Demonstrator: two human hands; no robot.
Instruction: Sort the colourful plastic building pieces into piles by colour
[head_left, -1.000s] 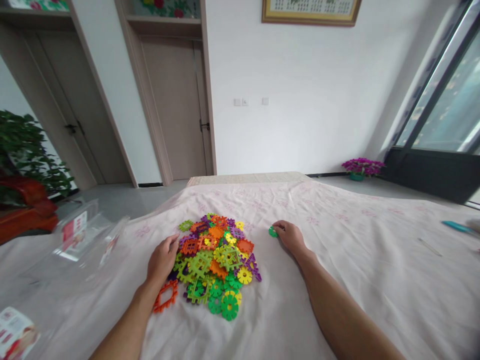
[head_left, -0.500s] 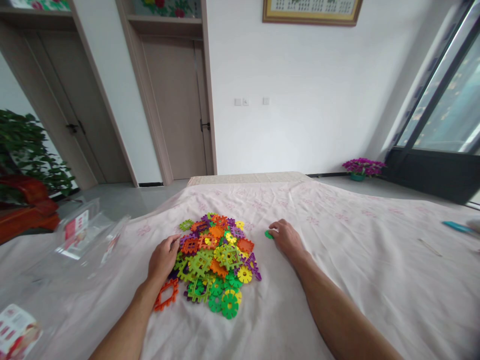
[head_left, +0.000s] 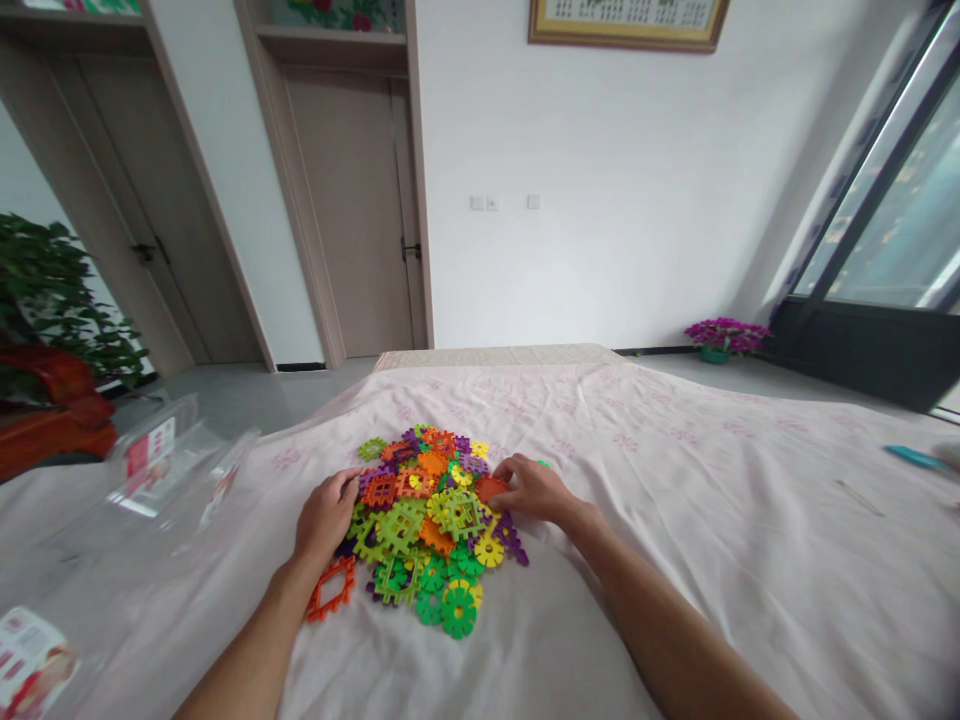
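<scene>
A heap of plastic interlocking building pieces (head_left: 401, 525) in orange, green, yellow and purple lies on the bedsheet. My left hand (head_left: 326, 515) rests against the heap's left side, fingers loosely bent and holding nothing that shows. Below it lies an orange frame-shaped piece (head_left: 331, 590). At the heap's right edge, my right hand (head_left: 534, 490) has thumb and fingertips closed on an orange-red piece (head_left: 489, 488), which still lies among the others. A purple triangular piece (head_left: 516, 540) is just below that hand. Behind its knuckles, a green disc (head_left: 543, 464) is mostly hidden.
Clear plastic packaging (head_left: 172, 470) with printed labels spreads over the left side of the pale floral sheet (head_left: 675, 520). To the far right lie a blue object (head_left: 915, 457) and a thin stick (head_left: 859, 497). Doors and a white wall stand beyond.
My right hand has left the green disc on the sheet and moved left to the orange-red piece at the heap. The purple triangle has shifted slightly right. My left hand stays in place.
</scene>
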